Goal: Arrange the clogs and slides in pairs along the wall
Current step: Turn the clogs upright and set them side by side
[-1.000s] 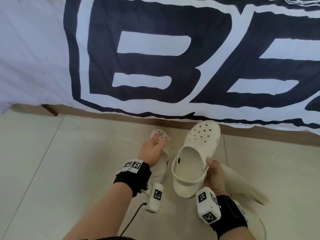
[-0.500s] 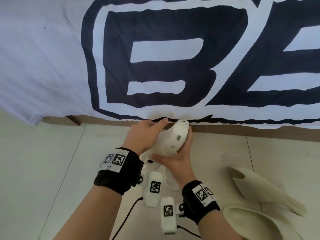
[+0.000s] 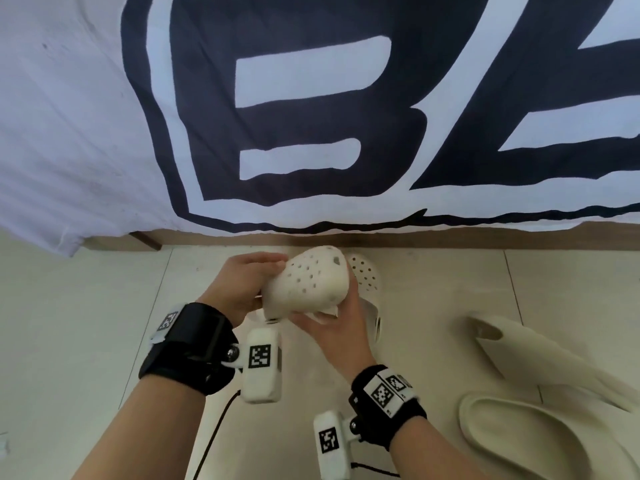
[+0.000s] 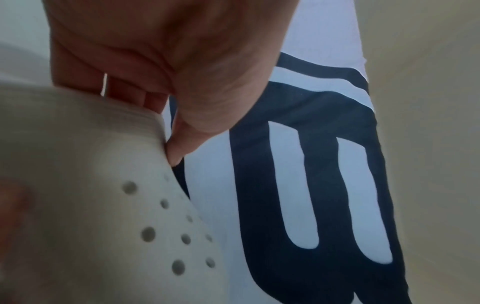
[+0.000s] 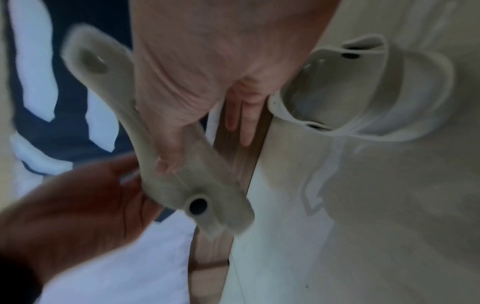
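I hold a white holed clog (image 3: 308,282) in the air with both hands, close to the wall. My left hand (image 3: 263,271) grips its toe end from the left, with the thumb (image 4: 182,148) on its edge. My right hand (image 3: 332,317) supports it from below, and the thumb (image 5: 168,160) presses on the clog's heel strap (image 5: 145,131). The matching clog (image 3: 367,282) stands on the floor just behind, toe towards the skirting board, half hidden by the held one. Two beige slides lie on the floor to the right: one tipped over (image 3: 526,351), one upright (image 3: 519,434).
A white banner with big dark letters (image 3: 311,116) hangs on the wall above a brown skirting board (image 3: 450,237). The floor is pale tile (image 3: 86,341). A black cable (image 3: 214,434) trails from the left wrist camera.
A second ago both clogs stood on the floor with one hand on each. One clog has since been lifted in both hands and turned with its holed top upward.
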